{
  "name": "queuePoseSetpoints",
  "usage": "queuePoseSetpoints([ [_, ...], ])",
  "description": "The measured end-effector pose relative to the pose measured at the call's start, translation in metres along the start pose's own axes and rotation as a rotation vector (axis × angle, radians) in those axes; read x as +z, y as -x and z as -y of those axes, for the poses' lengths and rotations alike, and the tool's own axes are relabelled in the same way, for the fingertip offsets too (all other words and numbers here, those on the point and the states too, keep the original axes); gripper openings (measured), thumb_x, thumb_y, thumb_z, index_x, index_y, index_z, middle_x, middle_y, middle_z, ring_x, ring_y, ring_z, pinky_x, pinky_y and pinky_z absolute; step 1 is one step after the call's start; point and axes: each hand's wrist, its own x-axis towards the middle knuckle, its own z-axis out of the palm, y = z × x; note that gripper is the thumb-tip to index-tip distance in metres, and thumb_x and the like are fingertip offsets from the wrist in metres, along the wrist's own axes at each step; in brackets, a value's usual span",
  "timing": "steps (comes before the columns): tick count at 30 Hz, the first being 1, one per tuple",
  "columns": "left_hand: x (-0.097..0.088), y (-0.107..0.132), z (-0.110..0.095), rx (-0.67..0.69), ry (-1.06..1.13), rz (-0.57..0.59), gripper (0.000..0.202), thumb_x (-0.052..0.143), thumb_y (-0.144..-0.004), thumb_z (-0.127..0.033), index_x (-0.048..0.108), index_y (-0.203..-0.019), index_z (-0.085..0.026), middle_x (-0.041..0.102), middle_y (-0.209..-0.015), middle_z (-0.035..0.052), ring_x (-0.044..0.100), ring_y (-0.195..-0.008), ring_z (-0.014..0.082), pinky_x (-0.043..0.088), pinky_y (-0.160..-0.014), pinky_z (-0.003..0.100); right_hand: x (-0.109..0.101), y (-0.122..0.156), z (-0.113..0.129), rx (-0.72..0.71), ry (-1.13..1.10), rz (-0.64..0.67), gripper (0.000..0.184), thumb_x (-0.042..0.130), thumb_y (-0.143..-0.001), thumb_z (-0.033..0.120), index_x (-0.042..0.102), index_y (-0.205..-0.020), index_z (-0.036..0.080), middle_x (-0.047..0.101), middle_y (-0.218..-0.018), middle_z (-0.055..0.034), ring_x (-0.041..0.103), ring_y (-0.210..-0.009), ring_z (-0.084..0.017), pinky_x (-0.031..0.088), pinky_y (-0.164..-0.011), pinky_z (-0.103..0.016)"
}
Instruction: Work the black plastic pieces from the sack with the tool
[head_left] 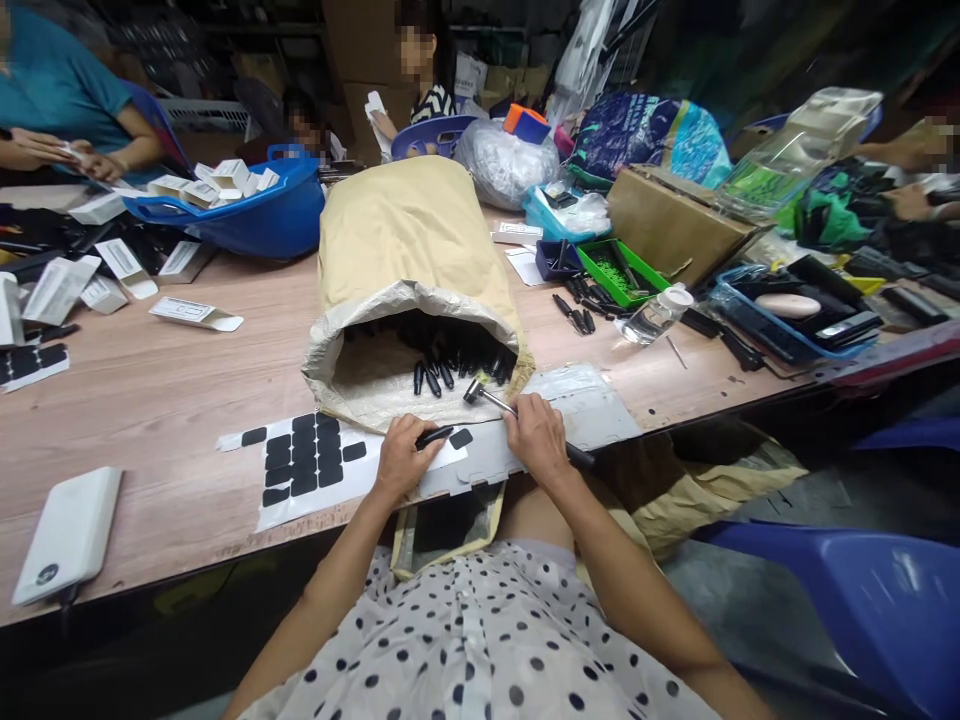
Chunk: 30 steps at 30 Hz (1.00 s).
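Note:
Between the fingers of my left hand (405, 455) is a small black tapered plastic piece (434, 436), held low over the work board. My right hand (537, 438) is closed round a small hammer (491, 399); its metal head points up and left, and its dark handle end sticks out below my palm. Just ahead of both hands lies a large tan sack (409, 225), its mouth facing me, with several similar black pieces (435, 370) inside. A sheet of black stickers (307, 460) is left of my left hand. Beneath my hands is a grey board (585, 405).
A blue basin (240, 225) of small white boxes stands back left. A white power bank (69, 535) lies near the front edge. To the right are a green tray (622, 270), a clear bottle (656, 316) and a cardboard box (667, 220). Other people sit across the table.

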Motion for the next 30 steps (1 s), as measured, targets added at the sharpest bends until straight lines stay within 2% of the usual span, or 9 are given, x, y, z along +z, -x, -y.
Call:
queuePoseSetpoints([
  [4, 0.003, -0.002, 0.001, -0.024, 0.023, -0.003, 0.008, 0.069, -0.084, -0.026, 0.072, -0.091, -0.025, 0.065, -0.087, 0.0022, 0.058, -0.090, 0.0231, 0.049, -0.082, 0.037, -0.010, 0.021, 0.014, 0.001, -0.077, 0.094, 0.022, 0.048, -0.096, 0.025, 0.064, -0.111, 0.021, 0.068, -0.080, -0.0033, 0.059, -0.074, -0.019, 0.036, -0.064, -0.027],
  [7, 0.006, -0.003, 0.000, -0.041, 0.038, -0.005, 0.009, 0.070, -0.083, -0.024, 0.073, -0.091, -0.025, 0.065, -0.086, 0.0018, 0.058, -0.090, 0.0224, 0.049, -0.083, 0.037, -0.014, 0.039, 0.026, -0.098, -0.121, 0.034, 0.034, 0.047, -0.096, 0.021, 0.065, -0.124, 0.027, 0.071, -0.089, -0.0022, 0.062, -0.077, -0.017, 0.040, -0.065, -0.025],
  [12, 0.008, -0.005, -0.002, -0.073, 0.057, 0.006, 0.010, 0.070, -0.082, -0.024, 0.074, -0.092, -0.025, 0.065, -0.085, 0.0014, 0.058, -0.090, 0.0218, 0.049, -0.083, 0.036, -0.011, 0.056, 0.035, -0.220, -0.095, -0.061, 0.046, 0.042, -0.097, 0.014, 0.065, -0.134, 0.030, 0.065, -0.079, -0.0022, 0.058, -0.072, -0.015, 0.040, -0.067, -0.024],
  [17, 0.007, -0.005, -0.003, -0.075, 0.077, 0.013, 0.012, 0.069, -0.083, -0.024, 0.074, -0.094, -0.025, 0.066, -0.087, 0.0018, 0.058, -0.091, 0.0220, 0.049, -0.084, 0.037, -0.007, 0.058, 0.037, -0.245, -0.029, -0.112, 0.047, 0.045, -0.095, 0.011, 0.067, -0.132, 0.031, 0.062, -0.077, -0.0019, 0.054, -0.067, -0.015, 0.036, -0.062, -0.026],
  [22, 0.006, -0.005, -0.006, -0.075, 0.060, 0.030, 0.009, 0.069, -0.084, -0.024, 0.071, -0.092, -0.024, 0.066, -0.087, 0.0019, 0.058, -0.091, 0.0228, 0.049, -0.083, 0.037, -0.007, 0.061, 0.045, -0.282, -0.024, -0.155, 0.048, 0.046, -0.095, 0.011, 0.065, -0.134, 0.031, 0.061, -0.077, -0.0012, 0.054, -0.070, -0.014, 0.037, -0.066, -0.026],
  [25, 0.006, -0.004, -0.007, -0.098, 0.066, 0.002, 0.023, 0.071, -0.082, -0.023, 0.069, -0.104, -0.024, 0.067, -0.089, 0.0012, 0.058, -0.092, 0.0228, 0.049, -0.084, 0.037, -0.005, 0.063, 0.048, -0.309, -0.023, -0.139, 0.047, 0.046, -0.094, 0.010, 0.067, -0.130, 0.031, 0.059, -0.074, -0.0011, 0.054, -0.070, -0.014, 0.036, -0.066, -0.026],
  [28, 0.006, -0.003, -0.008, -0.112, 0.080, -0.003, 0.032, 0.072, -0.081, -0.022, 0.067, -0.112, -0.024, 0.067, -0.089, 0.0012, 0.058, -0.090, 0.0226, 0.049, -0.084, 0.037, -0.005, 0.056, 0.042, -0.274, -0.032, -0.172, 0.045, 0.045, -0.096, 0.011, 0.067, -0.130, 0.029, 0.062, -0.079, -0.0019, 0.053, -0.071, -0.015, 0.036, -0.066, -0.026],
  [30, 0.005, -0.003, -0.009, -0.099, 0.076, 0.016, 0.025, 0.071, -0.082, -0.023, 0.069, -0.106, -0.024, 0.067, -0.089, 0.0019, 0.058, -0.090, 0.0230, 0.049, -0.084, 0.038, -0.005, 0.045, 0.034, -0.219, -0.027, -0.212, 0.044, 0.044, -0.097, 0.013, 0.067, -0.131, 0.028, 0.063, -0.082, -0.0027, 0.053, -0.073, -0.015, 0.036, -0.067, -0.027],
])
